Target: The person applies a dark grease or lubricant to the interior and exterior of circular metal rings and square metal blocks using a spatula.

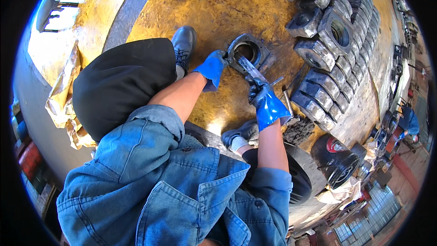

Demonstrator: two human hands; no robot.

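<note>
On the yellow-stained floor in front of me stands a dark metal housing (pixel 264 55) with a round bore and a flanged face. My left hand (pixel 211 69), in a blue rubber glove, is closed on the left edge of the housing. Its fingertips are partly hidden against the metal. My right hand (pixel 267 105), gloved the same way, grips a long grey metal tool (pixel 249 67) whose far end reaches into the bore. A thin bar (pixel 276 80) sticks out sideways near my right fingers. The tool's exact kind and its tip cannot be made out.
Stacked metal housings (pixel 337 34) fill the right side. Beside my right forearm are a black bucket (pixel 334 155) and a dark heap of shavings (pixel 298 131). Brown paper (pixel 63 93) lies at the left. My shoes (pixel 184 45) flank the work. Another person (pixel 409 120) is far right.
</note>
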